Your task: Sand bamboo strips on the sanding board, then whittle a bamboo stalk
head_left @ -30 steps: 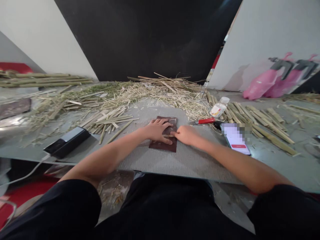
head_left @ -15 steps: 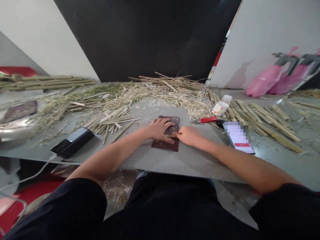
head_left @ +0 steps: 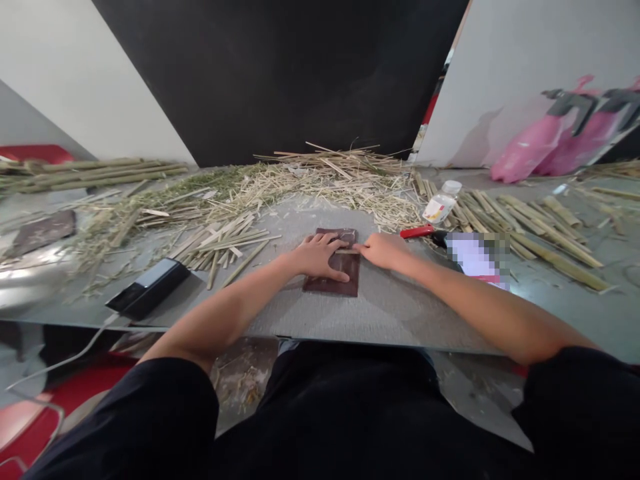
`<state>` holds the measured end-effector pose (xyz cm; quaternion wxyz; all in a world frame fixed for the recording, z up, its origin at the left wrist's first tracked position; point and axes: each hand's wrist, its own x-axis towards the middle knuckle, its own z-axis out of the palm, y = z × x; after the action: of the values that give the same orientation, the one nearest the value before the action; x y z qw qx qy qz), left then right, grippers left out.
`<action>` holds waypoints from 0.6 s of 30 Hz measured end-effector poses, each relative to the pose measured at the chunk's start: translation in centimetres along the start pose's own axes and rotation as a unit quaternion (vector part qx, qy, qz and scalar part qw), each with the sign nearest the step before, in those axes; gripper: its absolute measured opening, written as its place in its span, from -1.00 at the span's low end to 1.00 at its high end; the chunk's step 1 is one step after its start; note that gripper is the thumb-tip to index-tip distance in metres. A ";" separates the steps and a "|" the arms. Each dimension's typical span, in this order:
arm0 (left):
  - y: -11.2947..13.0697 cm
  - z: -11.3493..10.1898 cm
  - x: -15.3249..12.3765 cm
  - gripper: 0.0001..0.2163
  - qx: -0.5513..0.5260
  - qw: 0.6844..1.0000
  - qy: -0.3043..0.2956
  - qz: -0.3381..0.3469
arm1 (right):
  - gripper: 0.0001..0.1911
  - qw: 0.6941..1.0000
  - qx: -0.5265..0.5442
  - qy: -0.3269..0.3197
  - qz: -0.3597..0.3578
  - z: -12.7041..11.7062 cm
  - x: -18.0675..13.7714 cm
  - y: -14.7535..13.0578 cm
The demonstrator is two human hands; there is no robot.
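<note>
Across the dark brown rectangular sheet [head_left: 333, 287] lies a thin, pale, wood-like strip [head_left: 345, 251]. The left hand [head_left: 319, 257] rests spread on this sheet; beside its right edge, the right hand [head_left: 383, 251] pinches the strip's end.

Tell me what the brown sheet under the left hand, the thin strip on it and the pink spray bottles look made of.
Brown sheet: perhaps leather or imitation; its dark face looks fairly smooth.
Thin strip: likely bamboo or similar cane, dull and pale like the split pieces nearby.
Pink spray bottles: probably plastic, their tinted walls looking translucent.
</note>
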<state>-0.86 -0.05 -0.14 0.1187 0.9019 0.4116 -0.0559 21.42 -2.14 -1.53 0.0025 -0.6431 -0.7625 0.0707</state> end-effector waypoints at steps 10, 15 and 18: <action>-0.1 0.1 0.1 0.10 -0.009 1.000 0.000 0.005 | -0.34 1.000 -0.013 0.016 -0.012 0.1 -0.2 0.2; -0.3 0.4 0.3 0.08 -0.005 1.000 0.008 0.019 | -0.36 0.997 0.004 -0.008 -0.073 0.7 -0.4 -0.1; -0.2 0.4 0.2 0.08 -0.005 1.000 0.009 0.018 | -0.34 0.999 0.002 -0.007 -0.046 0.5 0.2 0.2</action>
<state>-0.89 0.14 -0.58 0.1209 0.9088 0.3970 -0.0439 21.58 -1.95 -2.04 0.0018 -0.6069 -0.7910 0.0768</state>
